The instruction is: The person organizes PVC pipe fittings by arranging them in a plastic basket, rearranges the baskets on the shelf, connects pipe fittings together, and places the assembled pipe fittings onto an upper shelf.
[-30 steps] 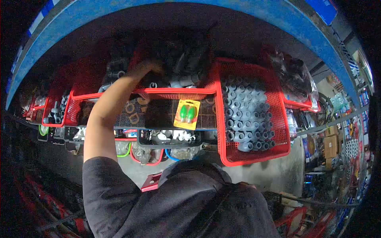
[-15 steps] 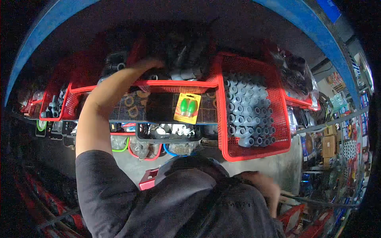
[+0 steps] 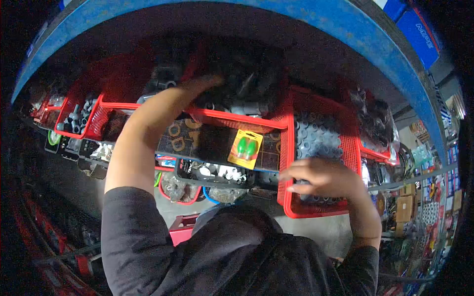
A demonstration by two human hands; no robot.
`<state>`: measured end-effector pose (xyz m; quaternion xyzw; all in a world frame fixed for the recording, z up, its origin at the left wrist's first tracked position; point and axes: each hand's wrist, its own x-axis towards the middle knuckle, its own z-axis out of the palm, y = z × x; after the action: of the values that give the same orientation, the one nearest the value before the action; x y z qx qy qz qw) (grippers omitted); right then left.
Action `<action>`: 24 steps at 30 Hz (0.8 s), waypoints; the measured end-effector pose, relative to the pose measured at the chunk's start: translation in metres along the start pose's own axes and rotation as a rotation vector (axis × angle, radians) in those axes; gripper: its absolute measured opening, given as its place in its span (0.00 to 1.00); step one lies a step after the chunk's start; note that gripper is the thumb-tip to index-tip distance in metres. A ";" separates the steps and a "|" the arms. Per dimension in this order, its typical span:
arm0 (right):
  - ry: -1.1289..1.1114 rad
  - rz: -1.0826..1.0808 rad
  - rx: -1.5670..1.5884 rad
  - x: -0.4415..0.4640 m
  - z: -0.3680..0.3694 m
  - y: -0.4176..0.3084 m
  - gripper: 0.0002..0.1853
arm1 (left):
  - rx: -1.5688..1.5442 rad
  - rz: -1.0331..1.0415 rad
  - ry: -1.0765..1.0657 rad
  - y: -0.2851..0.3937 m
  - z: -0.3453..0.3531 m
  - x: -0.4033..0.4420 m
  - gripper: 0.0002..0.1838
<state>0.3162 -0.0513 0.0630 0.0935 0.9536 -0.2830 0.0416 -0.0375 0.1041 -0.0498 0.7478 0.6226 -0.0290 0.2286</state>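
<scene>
My left hand reaches into the dark back of a middle red basket, above grey pipe fittings. Shadow and blur hide its fingers. Over the front of the right-hand red basket is my right hand, fingers stretched to the left and apart, with nothing visible in them. Under it, rows of grey pipe fittings fill that basket. Between the two baskets, a yellow blister card with two green bulb-shaped pieces lies on the shelf.
A blue shelf beam arches overhead. Another red basket with fittings stands at the left. Below the shelf edge sits a black tray of white fittings. Plastic-wrapped dark goods rest at the right.
My right hand has risen from beside my body to above the right basket. My left hand stays in the middle basket's dark back. The view has shifted, so the shelf appears lower and further right.
</scene>
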 end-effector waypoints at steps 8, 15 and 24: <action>-0.067 -0.012 -0.053 0.040 -0.014 0.008 0.15 | -0.013 -0.001 -0.012 0.001 -0.004 -0.001 0.25; -0.002 -0.048 -0.070 0.039 -0.023 0.018 0.13 | -0.027 -0.006 -0.002 -0.002 -0.007 0.004 0.26; 0.048 -0.069 -0.061 0.059 -0.040 0.046 0.15 | -0.098 -0.043 0.103 -0.011 -0.020 -0.008 0.27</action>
<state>0.2666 0.0171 0.0641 0.0659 0.9652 -0.2529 0.0117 -0.0544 0.1060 -0.0325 0.7228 0.6501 0.0353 0.2317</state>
